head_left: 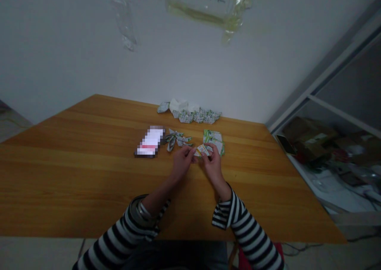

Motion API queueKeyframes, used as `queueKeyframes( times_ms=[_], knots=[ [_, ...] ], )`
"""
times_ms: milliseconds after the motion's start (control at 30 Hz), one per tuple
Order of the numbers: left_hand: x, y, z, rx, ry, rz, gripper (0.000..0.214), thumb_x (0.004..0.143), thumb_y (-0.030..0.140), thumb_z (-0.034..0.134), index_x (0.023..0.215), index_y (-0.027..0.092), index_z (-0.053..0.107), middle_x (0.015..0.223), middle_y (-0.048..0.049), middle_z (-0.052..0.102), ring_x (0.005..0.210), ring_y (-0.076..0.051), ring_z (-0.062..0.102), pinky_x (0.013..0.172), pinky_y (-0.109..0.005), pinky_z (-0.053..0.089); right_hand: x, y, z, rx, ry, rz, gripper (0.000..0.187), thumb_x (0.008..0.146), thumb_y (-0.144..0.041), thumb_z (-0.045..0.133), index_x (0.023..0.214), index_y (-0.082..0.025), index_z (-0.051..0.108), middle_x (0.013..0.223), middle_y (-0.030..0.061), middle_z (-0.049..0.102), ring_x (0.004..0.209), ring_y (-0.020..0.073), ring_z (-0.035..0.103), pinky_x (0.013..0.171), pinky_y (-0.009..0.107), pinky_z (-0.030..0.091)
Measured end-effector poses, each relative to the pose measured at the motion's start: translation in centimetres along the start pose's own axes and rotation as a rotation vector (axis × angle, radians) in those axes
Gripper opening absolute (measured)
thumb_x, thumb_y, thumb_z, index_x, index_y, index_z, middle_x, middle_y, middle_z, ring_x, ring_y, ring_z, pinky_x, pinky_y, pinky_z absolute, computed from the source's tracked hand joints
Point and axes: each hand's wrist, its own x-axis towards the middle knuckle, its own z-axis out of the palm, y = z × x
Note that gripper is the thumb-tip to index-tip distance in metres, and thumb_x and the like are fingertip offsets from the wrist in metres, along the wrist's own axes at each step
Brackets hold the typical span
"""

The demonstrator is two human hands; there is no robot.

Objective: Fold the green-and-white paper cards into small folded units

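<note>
A small yellow and white folded paper strip (201, 150) sits above the orange-brown wooden table (89, 182), its long side pointing up and right. The left hand (181, 163) and right hand (212, 163) pinch it tight, just below a flat pile of green and white paper (213, 139).

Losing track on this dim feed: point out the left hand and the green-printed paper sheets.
left hand (182, 163): head view, on the back of the hand.
green-printed paper sheets (213, 136): head view, on the top sheet's upper part.
</note>
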Motion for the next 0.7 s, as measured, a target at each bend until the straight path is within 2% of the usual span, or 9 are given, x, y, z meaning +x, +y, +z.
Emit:
queueKeyframes(
  times_ms=[100, 167, 233, 333, 400, 533, 700],
  knots=[
    [0.2, -0.3, 0.1, 0.019, -0.024, -0.045, 0.031, 0.084, 0.049, 0.056, 0.077, 0.019, 0.056, 0.055, 0.0016, 0.061, 0.047, -0.013, 0.057, 0.048, -0.023, 0.045, -0.4, -0.7, -0.4, -0.35, 0.025, -0.244, 0.026, 0.091, -0.024, 0.048, 0.117, -0.021, 0.054, 0.104, 0.0084, 0.066, 0.091, 0.0211, 0.062, 0.082, 0.036, 0.051],
    [0.4, -0.4, 0.2, -0.02, -0.032, -0.126, 0.037, 0.085, 0.054, 0.052, 0.083, 0.018, 0.058, 0.055, 0.001, 0.061, 0.046, -0.013, 0.057, 0.047, -0.024, 0.044, -0.5, -1.3, -0.7, -0.585, -0.055, -0.395, 0.029, 0.094, -0.021, 0.043, 0.121, -0.021, 0.055, 0.11, 0.0115, 0.064, 0.1, 0.0241, 0.06, 0.089, 0.041, 0.048],
    [0.7, -0.3, 0.2, -0.128, -0.064, -0.258, 0.043, 0.085, 0.058, 0.05, 0.084, 0.016, 0.059, 0.056, -0.0009, 0.062, 0.048, -0.014, 0.059, 0.05, -0.025, 0.047, -0.5, -1.7, -1.0, -0.769, -0.144, -0.471, 0.033, 0.096, -0.021, 0.042, 0.126, -0.019, 0.054, 0.106, 0.0132, 0.064, 0.097, 0.0257, 0.059, 0.087, 0.041, 0.049],
    [1.0, -0.2, 0.0, -0.301, -0.118, -0.399, 0.039, 0.081, 0.052, 0.061, 0.083, 0.013, 0.063, 0.068, -0.0047, 0.068, 0.061, -0.015, 0.065, 0.062, -0.026, 0.053, -0.3, -2.2, -1.4, -0.958, -0.232, -0.487, 0.037, 0.096, -0.023, 0.044, 0.132, -0.018, 0.051, 0.095, 0.0124, 0.064, 0.086, 0.0256, 0.058, 0.077, 0.037, 0.049],
    [1.2, -0.2, -0.1, -0.349, -0.133, -0.437, 0.037, 0.08, 0.049, 0.063, 0.085, 0.013, 0.064, 0.073, -0.0053, 0.07, 0.066, -0.015, 0.066, 0.067, -0.027, 0.054, -0.2, -2.5, -1.5, -1.028, -0.259, -0.501, 0.039, 0.095, -0.022, 0.047, 0.134, -0.019, 0.05, 0.092, 0.0112, 0.063, 0.084, 0.0252, 0.057, 0.075, 0.037, 0.048],
    [1.3, -0.3, -0.2, -0.348, -0.126, -0.482, 0.046, 0.083, 0.058, 0.052, 0.088, 0.014, 0.064, 0.07, -0.0067, 0.069, 0.065, -0.019, 0.067, 0.066, -0.031, 0.054, -0.1, -3.1, -1.8, -1.086, -0.284, -0.53, 0.043, 0.093, -0.019, 0.05, 0.137, -0.02, 0.047, 0.089, 0.0104, 0.063, 0.085, 0.0256, 0.056, 0.078, 0.038, 0.046],
    [1.5, -0.5, -0.6, -0.277, -0.057, -0.313, 0.03, 0.07, 0.044, 0.069, 0.079, 0.016, 0.064, 0.081, -0.0052, 0.07, 0.076, -0.019, 0.066, 0.072, -0.03, 0.051, 0.1, -3.2, -2.1, -0.96, -0.415, -0.545, 0.06, 0.087, -0.014, 0.059, 0.142, -0.02, 0.037, 0.104, 0.0102, 0.065, 0.097, 0.0256, 0.054, 0.092, 0.042, 0.042]
  ],
)
